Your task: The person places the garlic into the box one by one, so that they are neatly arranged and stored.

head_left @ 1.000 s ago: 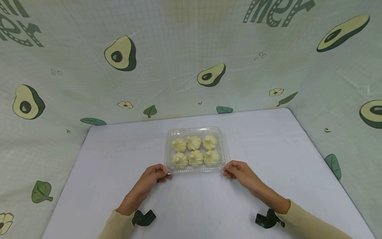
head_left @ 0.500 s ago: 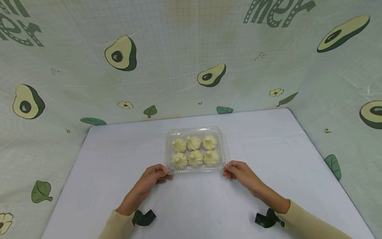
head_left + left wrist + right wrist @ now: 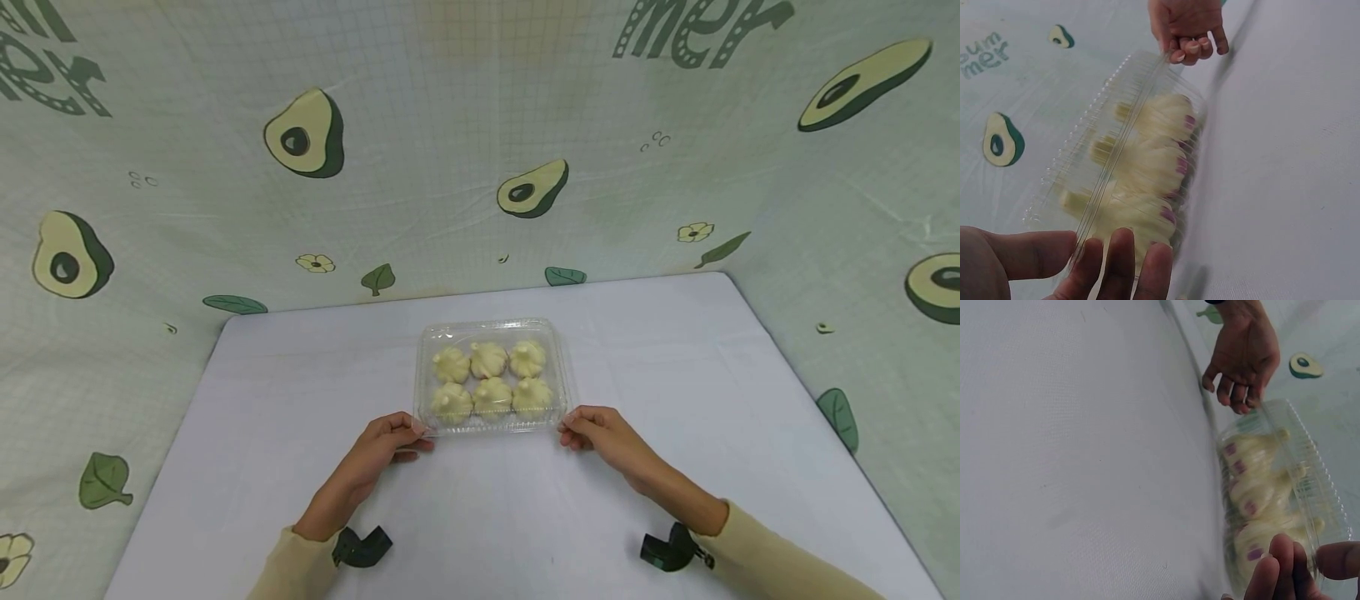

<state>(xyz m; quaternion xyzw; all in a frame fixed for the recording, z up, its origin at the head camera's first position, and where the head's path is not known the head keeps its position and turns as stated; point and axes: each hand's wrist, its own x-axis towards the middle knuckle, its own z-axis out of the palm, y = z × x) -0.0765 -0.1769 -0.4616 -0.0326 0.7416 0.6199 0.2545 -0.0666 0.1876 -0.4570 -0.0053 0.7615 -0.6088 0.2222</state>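
Observation:
A clear plastic clamshell box [image 3: 491, 331] with its lid down stands on the white table, holding several garlic bulbs [image 3: 491, 395] in two rows. My left hand [image 3: 382, 450] pinches the box's near left corner at the rim between thumb and forefinger. At the near right corner, my right hand [image 3: 600, 433] pinches the rim the same way. From the left wrist view, the thumb [image 3: 1041, 254] lies over the rim and purple marks show low on the bulbs [image 3: 1141, 162]. Other fingers hang below the rim, in front of the box.
A white cloth covers the table [image 3: 480, 517]. Behind and beside it hangs a pale green curtain [image 3: 420, 167] printed with avocados and leaves. Black wrist-camera mounts [image 3: 363, 547] sit at both wrists, below beige sleeves [image 3: 780, 554].

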